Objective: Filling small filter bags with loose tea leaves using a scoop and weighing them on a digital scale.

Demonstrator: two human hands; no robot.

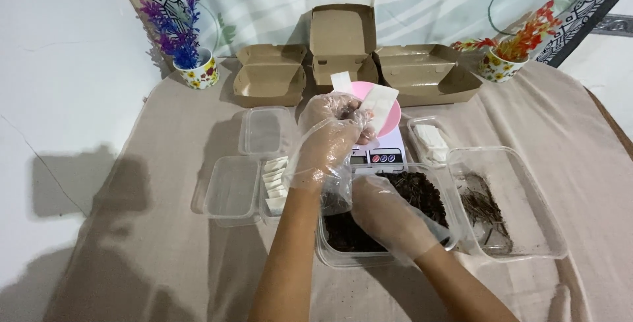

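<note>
My left hand point(330, 134), in a loose clear plastic glove, is raised over the small white scale point(381, 154) and pinches a small white paper pouch point(377, 101) by its edge. A pink dish point(389, 108) sits on the scale behind the pouch. My right hand point(386, 220), also gloved, reaches down into a clear plastic tub of dark dried leaves point(422, 193), with its fingers closed in the leaves; whether it holds any is hidden.
A clear tub with a few dry twigs point(527, 203) stands at the right. Empty clear tubs point(231, 187), a tub of white pouches point(275, 180) and another point(432, 143) lie around the scale. Three open brown cardboard boxes point(343, 45) and two flower pots point(198, 71) line the back.
</note>
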